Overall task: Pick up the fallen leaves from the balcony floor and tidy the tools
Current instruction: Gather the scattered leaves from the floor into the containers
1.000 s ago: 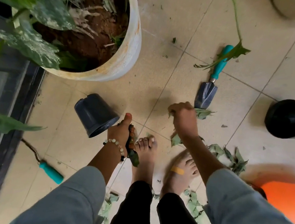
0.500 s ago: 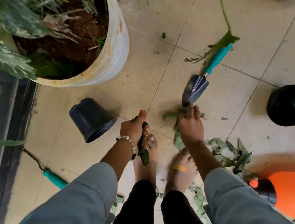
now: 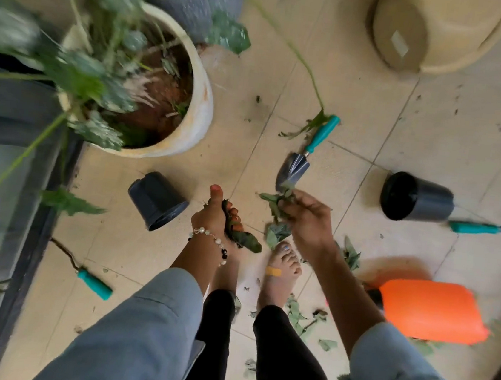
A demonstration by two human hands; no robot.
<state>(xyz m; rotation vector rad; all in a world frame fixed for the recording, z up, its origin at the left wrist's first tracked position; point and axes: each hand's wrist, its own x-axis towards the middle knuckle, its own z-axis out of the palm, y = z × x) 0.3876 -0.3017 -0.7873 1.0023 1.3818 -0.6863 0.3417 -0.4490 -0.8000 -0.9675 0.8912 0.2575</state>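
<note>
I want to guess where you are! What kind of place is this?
Probably a balcony or patio used for gardening: a tiled floor, a big planter with soil, and a trowel among fallen leaves.

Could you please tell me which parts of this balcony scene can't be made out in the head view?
- Plant in the big pot: motion blur smears its leaves.
- Hand rake: tines cut off by the right edge.
- Left hand: fingers hide how many leaves it holds.
- Orange object: blurred, unidentifiable.
</note>
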